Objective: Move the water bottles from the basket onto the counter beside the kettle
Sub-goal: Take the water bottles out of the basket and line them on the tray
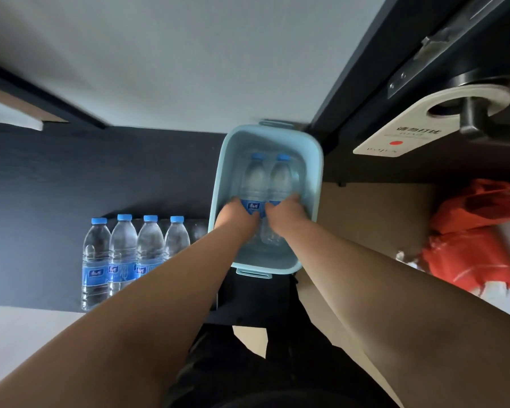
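Observation:
A light blue plastic basket (227, 160) sits on the floor below me, with two clear water bottles with blue caps inside. My left hand (237, 217) is wrapped around the left bottle (253, 179) at its blue label. My right hand (286, 214) grips the right bottle (281, 178) at the same height. Both bottles lie in the basket with caps pointing away from me. Several more bottles (124, 251) of the same kind stand in a row on the dark counter (41, 187) to the left. No kettle is in view.
A dark door with a handle (477, 113) and a white hanging door tag (401, 134) is at the right. An orange-red plastic bag (477, 240) lies on the floor at the right. A pale wall (174, 69) rises behind the counter.

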{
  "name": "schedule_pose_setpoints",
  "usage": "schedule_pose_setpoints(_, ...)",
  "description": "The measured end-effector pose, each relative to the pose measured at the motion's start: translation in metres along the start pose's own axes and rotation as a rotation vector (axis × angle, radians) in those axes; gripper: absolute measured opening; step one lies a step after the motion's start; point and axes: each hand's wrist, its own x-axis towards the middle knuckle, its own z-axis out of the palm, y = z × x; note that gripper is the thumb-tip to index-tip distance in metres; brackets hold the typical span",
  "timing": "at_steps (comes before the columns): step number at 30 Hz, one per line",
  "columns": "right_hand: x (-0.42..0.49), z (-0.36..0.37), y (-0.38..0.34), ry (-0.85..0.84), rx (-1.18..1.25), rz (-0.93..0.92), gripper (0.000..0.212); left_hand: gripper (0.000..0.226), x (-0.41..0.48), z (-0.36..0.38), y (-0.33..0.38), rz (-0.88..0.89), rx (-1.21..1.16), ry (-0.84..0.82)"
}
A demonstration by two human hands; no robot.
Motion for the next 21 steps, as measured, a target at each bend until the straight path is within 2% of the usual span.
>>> schedule_pose_setpoints(6,0.018,0.008,-0.001,0.012,0.067,0.046,0.053,0.045,0.016,0.012,-0.005,-0.036,-0.068,-0.037)
schedule_pose_setpoints(13,0.028,0.019,0.009,0.027,0.176,0.044,0.059,0.055,0.025,0.026,-0.005,-0.091,-0.152,0.034)
schedule_pose_setpoints(21,0.016,0.012,0.001,-0.002,0.214,0.084,0.060,0.046,0.016,0.024,-0.005,-0.148,-0.198,0.050)
